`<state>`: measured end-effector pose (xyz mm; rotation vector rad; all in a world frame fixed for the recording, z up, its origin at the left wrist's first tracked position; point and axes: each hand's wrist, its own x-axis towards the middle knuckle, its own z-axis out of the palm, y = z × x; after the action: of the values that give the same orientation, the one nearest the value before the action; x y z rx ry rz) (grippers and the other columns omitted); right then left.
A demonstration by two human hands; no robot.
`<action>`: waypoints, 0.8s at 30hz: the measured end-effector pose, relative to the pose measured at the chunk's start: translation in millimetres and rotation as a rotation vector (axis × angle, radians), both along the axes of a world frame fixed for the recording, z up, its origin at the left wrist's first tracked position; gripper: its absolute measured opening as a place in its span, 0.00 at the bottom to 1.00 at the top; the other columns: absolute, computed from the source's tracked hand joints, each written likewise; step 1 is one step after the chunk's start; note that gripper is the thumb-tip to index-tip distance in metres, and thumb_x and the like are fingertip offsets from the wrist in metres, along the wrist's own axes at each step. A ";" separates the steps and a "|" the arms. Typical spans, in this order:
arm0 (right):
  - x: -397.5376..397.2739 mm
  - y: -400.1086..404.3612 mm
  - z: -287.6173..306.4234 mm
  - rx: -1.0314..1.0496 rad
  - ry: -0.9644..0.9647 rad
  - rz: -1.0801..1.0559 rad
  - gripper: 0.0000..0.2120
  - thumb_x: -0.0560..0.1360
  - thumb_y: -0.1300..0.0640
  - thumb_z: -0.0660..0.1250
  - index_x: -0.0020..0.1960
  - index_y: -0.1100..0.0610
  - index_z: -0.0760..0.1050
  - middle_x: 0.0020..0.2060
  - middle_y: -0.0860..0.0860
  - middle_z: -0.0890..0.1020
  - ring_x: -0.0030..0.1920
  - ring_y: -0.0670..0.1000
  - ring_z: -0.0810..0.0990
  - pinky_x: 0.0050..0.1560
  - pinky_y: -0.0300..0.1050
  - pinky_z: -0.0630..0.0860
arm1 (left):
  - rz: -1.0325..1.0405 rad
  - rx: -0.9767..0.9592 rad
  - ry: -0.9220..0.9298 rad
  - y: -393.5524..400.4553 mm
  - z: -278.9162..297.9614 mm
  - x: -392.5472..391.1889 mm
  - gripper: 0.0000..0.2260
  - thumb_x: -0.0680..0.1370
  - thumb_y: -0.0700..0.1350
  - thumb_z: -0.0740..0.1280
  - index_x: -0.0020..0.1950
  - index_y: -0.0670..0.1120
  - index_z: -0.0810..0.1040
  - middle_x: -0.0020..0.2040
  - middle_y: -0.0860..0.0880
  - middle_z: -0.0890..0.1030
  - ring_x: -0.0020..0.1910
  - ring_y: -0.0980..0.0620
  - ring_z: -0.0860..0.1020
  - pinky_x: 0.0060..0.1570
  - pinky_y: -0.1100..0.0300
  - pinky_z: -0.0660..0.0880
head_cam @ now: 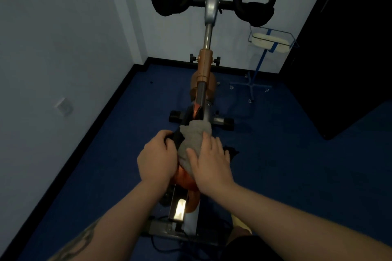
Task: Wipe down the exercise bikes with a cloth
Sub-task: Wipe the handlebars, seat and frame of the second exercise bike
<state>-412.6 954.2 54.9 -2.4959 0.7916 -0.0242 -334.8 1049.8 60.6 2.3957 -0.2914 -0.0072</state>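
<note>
Head: R hand [209, 161] flat on cloth [194, 136]; L hand [158, 158] grips bike [206, 70] seat.

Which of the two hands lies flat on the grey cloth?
The right hand: its fingers lie straight on the cloth. The left hand curls round the black seat edge.

Grey cloth [194, 137]; bike [204, 70] copper-orange, black handlebars [167, 4]; floor [297, 165] deep blue; stand [257, 63] blue, perhaps.
</note>
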 end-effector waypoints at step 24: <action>30.3 -8.2 4.1 0.126 -0.006 -0.167 0.30 0.80 0.41 0.52 0.76 0.55 0.52 0.67 0.56 0.70 0.61 0.57 0.74 0.52 0.50 0.73 | 0.005 -0.001 0.002 1.6 -1.3 0.0 0.13 0.79 0.46 0.57 0.60 0.54 0.77 0.47 0.53 0.82 0.39 0.57 0.73 0.38 0.59 0.67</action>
<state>-382.3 946.0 58.9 -2.3056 0.9674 -0.0391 -334.7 1051.4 59.3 2.3957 -0.2843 -0.0078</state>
